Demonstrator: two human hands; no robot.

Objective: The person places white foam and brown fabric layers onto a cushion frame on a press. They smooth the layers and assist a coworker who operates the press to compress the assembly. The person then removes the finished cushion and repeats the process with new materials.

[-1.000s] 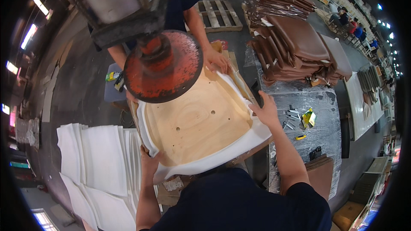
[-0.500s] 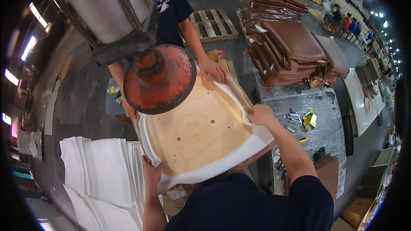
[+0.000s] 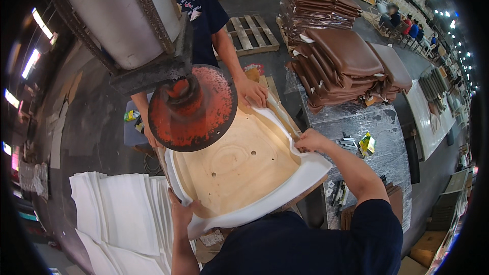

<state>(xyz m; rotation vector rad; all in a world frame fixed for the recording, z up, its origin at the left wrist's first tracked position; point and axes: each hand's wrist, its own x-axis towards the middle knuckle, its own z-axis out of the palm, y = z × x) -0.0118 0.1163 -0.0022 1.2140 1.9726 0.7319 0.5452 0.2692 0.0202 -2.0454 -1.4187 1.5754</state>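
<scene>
A pale plywood seat panel (image 3: 237,165) with several drilled holes lies inside a white padding sheet (image 3: 265,198) whose edges fold up around it. My left hand (image 3: 182,210) is closed on the padding at the near left corner. On the right side, my right hand (image 3: 308,141) pinches the padding's edge, fingers curled over the rim. Above the far left part of the panel hangs a worn red press disc (image 3: 193,109), hiding what lies beneath. Across from me, a co-worker's hand (image 3: 252,91) presses the far right edge, and their other hand (image 3: 153,140) holds the far left side.
White padding sheets (image 3: 119,209) are stacked at the near left. To the right, a plastic-wrapped table (image 3: 351,122) carries brown upholstered cushions (image 3: 346,53), metal staples (image 3: 348,141) and a yellow-green packet (image 3: 367,145). A wooden pallet (image 3: 249,33) lies behind the co-worker.
The red press disc sits lower in the picture, over more of the panel. Both my hands keep their hold on the padding, with only slight shifts. The view has tilted a little.
</scene>
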